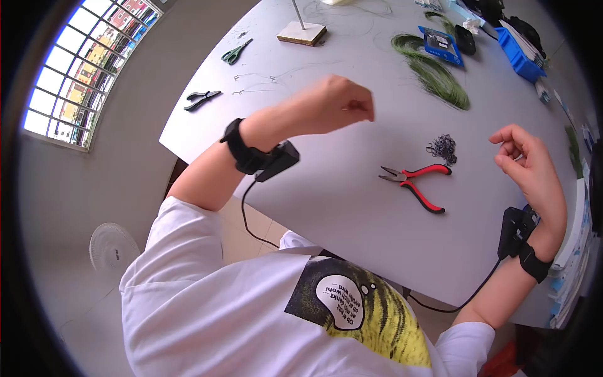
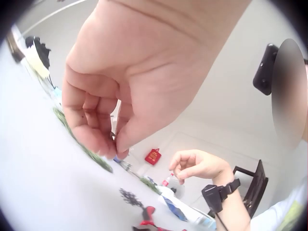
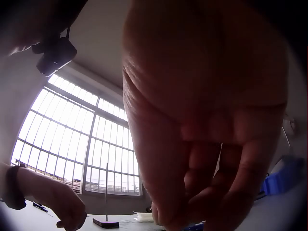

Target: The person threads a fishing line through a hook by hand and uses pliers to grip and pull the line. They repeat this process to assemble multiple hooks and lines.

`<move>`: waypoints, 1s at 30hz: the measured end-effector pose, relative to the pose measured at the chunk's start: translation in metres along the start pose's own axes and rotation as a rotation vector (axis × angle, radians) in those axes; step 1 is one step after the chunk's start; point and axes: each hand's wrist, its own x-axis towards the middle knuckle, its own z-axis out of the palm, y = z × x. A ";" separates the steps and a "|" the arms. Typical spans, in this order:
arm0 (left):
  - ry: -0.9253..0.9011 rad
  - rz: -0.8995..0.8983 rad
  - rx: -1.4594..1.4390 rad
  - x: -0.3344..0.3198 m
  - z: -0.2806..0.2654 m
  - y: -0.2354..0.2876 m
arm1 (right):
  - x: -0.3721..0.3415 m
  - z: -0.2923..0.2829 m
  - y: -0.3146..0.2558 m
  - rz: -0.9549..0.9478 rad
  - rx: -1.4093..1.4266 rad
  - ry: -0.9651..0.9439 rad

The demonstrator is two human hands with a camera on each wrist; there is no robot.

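Note:
In the head view my left hand (image 1: 339,105) hovers over the middle of the table, fingers curled. The left wrist view shows its thumb and fingertips (image 2: 103,150) meeting, with a small dark speck between them; I cannot tell whether they pinch something. My right hand (image 1: 529,154) is raised over the table's right side, fingers loosely bent, thumb and index tips apart, nothing visible between them. Between the hands lie red-handled pliers (image 1: 403,178), spread apart, beside a small heap of dark hooks (image 1: 443,149). Left of the left hand, hooks on thin lines (image 1: 272,79) lie on the table.
Black-handled pliers (image 1: 202,99) and green scissors (image 1: 233,55) lie near the left edge. A wooden block with an upright rod (image 1: 303,34) stands farther back. Green strands (image 1: 443,83), a blue packet (image 1: 441,45) and a blue bin (image 1: 520,55) are at the back right.

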 end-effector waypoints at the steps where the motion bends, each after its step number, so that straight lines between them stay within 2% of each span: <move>1: -0.020 -0.013 0.058 -0.009 -0.007 -0.016 | -0.001 0.000 0.000 0.006 0.030 0.028; 3: -0.044 -0.068 0.160 -0.032 -0.030 -0.038 | -0.005 -0.002 -0.004 0.012 0.054 0.054; 7: -0.012 -0.334 0.352 -0.075 -0.062 -0.085 | -0.007 -0.006 -0.002 0.015 0.086 0.081; 11: 0.071 -0.415 0.453 -0.108 -0.072 -0.120 | -0.007 -0.007 -0.007 -0.001 0.055 0.089; 15: 0.161 -0.469 0.582 -0.116 -0.070 -0.118 | -0.009 -0.007 -0.013 -0.014 0.044 0.073; 17: 0.206 -0.387 0.596 -0.120 -0.069 -0.132 | -0.012 -0.009 -0.015 0.006 0.039 0.086; 19: 0.293 -0.379 0.727 -0.116 -0.066 -0.123 | -0.015 -0.010 -0.015 -0.066 0.028 0.091; 21: 0.347 -0.468 0.683 -0.103 -0.064 -0.101 | -0.017 -0.013 -0.020 -0.024 -0.002 0.081; 23: 0.424 -0.326 0.592 -0.088 -0.054 -0.085 | -0.017 -0.013 -0.021 -0.013 0.045 0.075; 25: 0.354 -0.220 0.331 -0.062 -0.046 -0.046 | -0.010 -0.009 -0.021 -0.086 0.005 0.056; 28: 0.238 0.018 0.033 -0.023 -0.029 0.010 | -0.001 0.010 -0.030 -0.272 -0.041 0.067; 30: 0.237 0.151 -0.047 0.002 -0.018 0.038 | 0.003 0.023 -0.037 -0.406 -0.033 0.094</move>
